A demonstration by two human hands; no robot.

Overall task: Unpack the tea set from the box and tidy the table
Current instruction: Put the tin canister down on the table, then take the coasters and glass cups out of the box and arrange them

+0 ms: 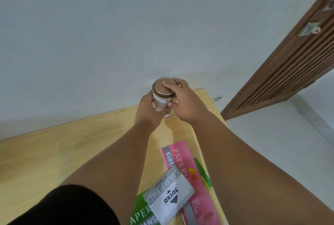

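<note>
A white tin can with a bronze metal lid and black print stands at the far right part of the wooden table, close to the wall. My left hand wraps around the can's left side. My right hand grips it from the right, fingers resting on the lid's edge and thumb on the label. The can's base is partly hidden behind my left hand. No tea set or box is in view.
Near the table's front right lie a pink receipt book, a green book and a grey-white stamp pad box on top of them. A pale wall rises behind the table. A brown louvred door stands at the right.
</note>
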